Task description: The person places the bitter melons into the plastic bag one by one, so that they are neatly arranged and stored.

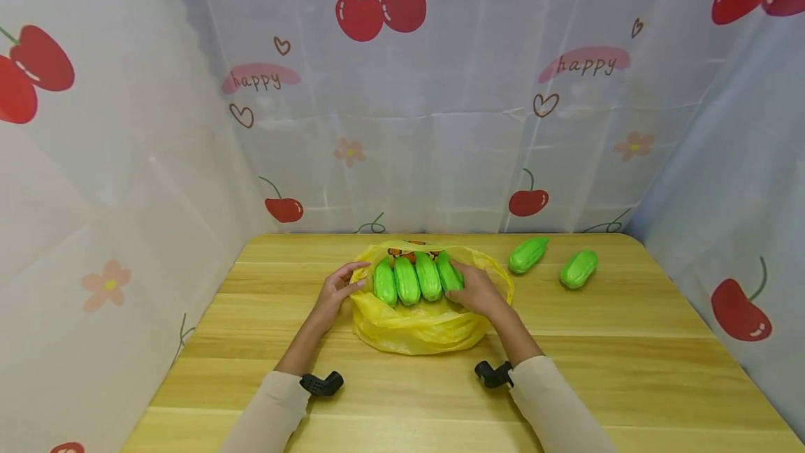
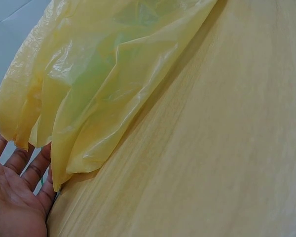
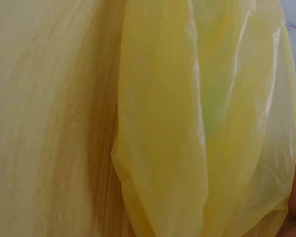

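Observation:
A yellow plastic bag [image 1: 420,338] lies on the wooden table with its mouth spread wide. Inside it, several glossy green oblong vegetables [image 1: 407,282] sit side by side in a row. My right hand [image 1: 479,290] reaches in over the bag's right rim and holds the rightmost green vegetable [image 1: 448,271] between thumb and fingers. At the left rim is my left hand [image 1: 335,293], its fingers extended against the plastic. In the left wrist view that palm faces up beside the bag [image 2: 96,98]. Bag folds hide most of the right hand in the right wrist view.
Two more green vegetables, one with a pointed tip [image 1: 528,255] and one rounder [image 1: 578,270], lie on the table [image 1: 629,369] to the right of the bag. A white curtain [image 1: 428,145] printed with cherries stands behind the table and along both sides.

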A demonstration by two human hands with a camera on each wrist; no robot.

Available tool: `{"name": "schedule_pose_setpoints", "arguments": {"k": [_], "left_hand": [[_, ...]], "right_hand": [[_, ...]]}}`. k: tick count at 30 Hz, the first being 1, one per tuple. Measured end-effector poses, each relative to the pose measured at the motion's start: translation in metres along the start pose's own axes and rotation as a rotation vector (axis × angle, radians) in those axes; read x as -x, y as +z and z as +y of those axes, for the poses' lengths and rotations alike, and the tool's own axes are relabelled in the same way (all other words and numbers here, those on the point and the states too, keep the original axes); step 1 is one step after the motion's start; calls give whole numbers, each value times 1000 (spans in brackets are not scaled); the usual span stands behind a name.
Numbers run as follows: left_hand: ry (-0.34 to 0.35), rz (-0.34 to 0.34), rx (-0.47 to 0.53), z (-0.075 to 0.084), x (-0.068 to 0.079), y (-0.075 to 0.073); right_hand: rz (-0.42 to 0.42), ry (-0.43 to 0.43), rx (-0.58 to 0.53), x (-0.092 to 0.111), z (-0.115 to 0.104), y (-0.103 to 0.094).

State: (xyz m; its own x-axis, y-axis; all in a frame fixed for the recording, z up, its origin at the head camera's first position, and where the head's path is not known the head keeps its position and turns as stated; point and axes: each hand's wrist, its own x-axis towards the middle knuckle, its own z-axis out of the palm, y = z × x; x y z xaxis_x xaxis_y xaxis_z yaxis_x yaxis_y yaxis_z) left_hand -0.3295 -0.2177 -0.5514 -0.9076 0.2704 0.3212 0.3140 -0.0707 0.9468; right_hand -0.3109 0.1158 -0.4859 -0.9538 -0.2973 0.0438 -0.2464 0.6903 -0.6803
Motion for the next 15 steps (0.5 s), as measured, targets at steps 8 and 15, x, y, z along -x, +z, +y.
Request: {"name": "schedule_pose_setpoints", "arguments": {"k": [8,15], "left_hand": [[24,-10,-3,1,0,0],[17,-2,-9,-2,0,-1]], "right_hand": [[12,11,10,0,-5,-1],[40,15,44,3,-12,-4]]}}
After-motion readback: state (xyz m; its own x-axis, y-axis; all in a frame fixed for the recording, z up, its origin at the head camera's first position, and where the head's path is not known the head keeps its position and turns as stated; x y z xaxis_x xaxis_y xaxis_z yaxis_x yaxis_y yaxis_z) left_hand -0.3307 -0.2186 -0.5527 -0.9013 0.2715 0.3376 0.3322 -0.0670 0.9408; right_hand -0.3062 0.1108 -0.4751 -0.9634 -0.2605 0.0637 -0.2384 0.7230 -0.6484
